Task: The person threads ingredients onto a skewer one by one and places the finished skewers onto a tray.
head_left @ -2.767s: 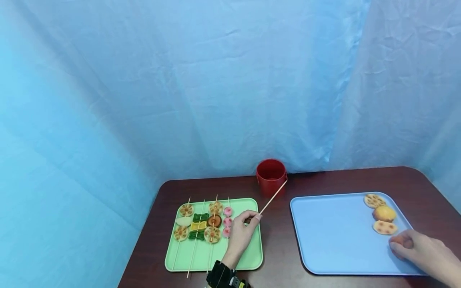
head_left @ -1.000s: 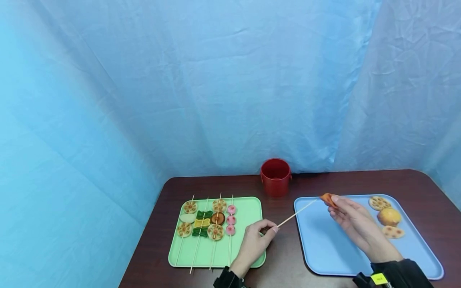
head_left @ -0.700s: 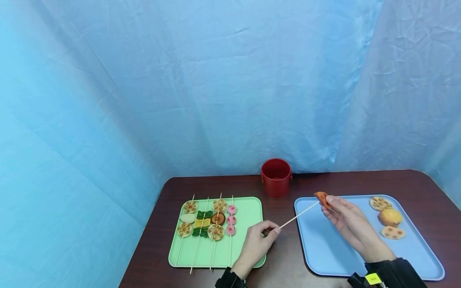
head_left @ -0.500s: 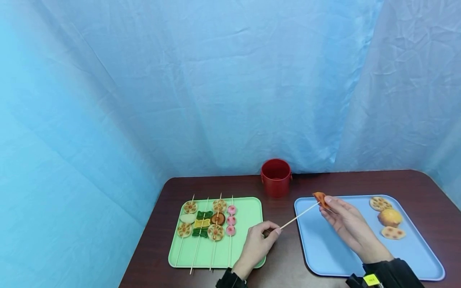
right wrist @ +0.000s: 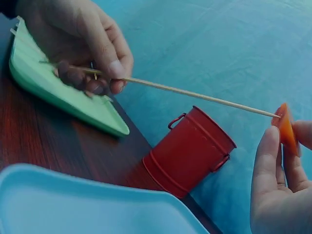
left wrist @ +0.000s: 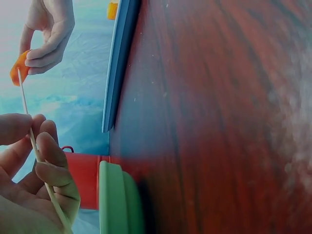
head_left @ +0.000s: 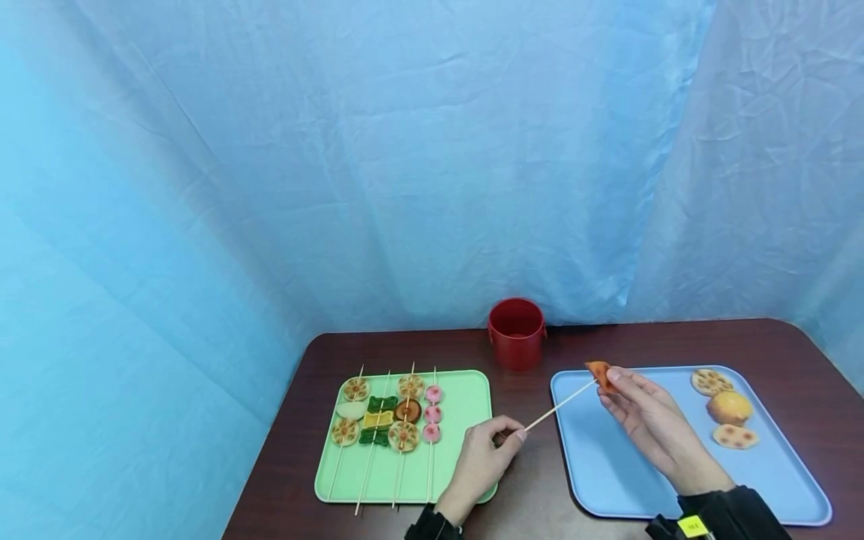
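My left hand (head_left: 481,459) pinches a thin wooden skewer (head_left: 560,405) in front of the green tray's right edge. The skewer slants up to the right, and its far tip meets an orange, wedge-shaped food piece (head_left: 599,373). Above the blue tray, my right hand (head_left: 664,431) holds that piece between thumb and fingers. In the right wrist view the skewer tip (right wrist: 277,116) is against the flat face of the piece (right wrist: 286,129); how deep it goes I cannot tell.
The green tray (head_left: 466,390) bears several loaded skewers with lotus slices, green and yellow pieces, and pink balls. On the blue tray (head_left: 776,487) lie a lotus slice (head_left: 710,382), a yellow-brown rounded piece (head_left: 730,408) and a spotted flat piece (head_left: 736,436). A red bucket (head_left: 517,345) stands behind.
From the blue tray's right side, my right hand has come left and up with the orange piece. My left hand has moved right and lowered the skewer's tip toward it. Lately both hands barely move.
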A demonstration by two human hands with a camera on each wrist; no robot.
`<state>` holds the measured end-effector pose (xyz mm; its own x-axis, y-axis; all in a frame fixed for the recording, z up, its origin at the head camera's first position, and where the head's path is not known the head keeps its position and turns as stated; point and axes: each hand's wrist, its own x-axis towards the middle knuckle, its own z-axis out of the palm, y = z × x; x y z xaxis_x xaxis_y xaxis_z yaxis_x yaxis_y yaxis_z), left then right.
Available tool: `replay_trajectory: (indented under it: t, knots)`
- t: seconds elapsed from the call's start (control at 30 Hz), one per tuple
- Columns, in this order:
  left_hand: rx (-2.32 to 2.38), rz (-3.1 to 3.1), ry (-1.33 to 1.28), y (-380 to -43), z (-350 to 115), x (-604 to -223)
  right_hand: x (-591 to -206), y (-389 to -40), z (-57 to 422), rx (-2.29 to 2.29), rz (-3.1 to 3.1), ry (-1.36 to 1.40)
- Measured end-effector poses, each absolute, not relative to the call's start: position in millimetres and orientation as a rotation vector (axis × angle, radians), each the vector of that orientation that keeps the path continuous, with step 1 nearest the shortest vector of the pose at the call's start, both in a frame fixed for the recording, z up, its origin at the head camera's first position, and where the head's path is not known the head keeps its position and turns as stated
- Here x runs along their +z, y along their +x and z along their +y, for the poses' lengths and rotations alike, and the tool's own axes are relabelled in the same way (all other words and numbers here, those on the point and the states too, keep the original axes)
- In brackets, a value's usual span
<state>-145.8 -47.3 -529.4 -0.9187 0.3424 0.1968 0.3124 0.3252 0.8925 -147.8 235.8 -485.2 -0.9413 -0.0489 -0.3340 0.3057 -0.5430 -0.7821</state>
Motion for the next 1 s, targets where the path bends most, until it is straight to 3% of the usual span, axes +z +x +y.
replay_trajectory:
  t: [0.37, 1.0]
  knots:
    - [1.718, 2.518, 0.575, -144.3, -44.9, -529.7, -483.8, -144.0, 217.8, -2.363, 2.096, 0.353]
    - [1.92, 2.257, 0.278, -140.9, -26.1, -523.6, -490.3, -143.1, 187.3, -2.061, 2.32, 0.162]
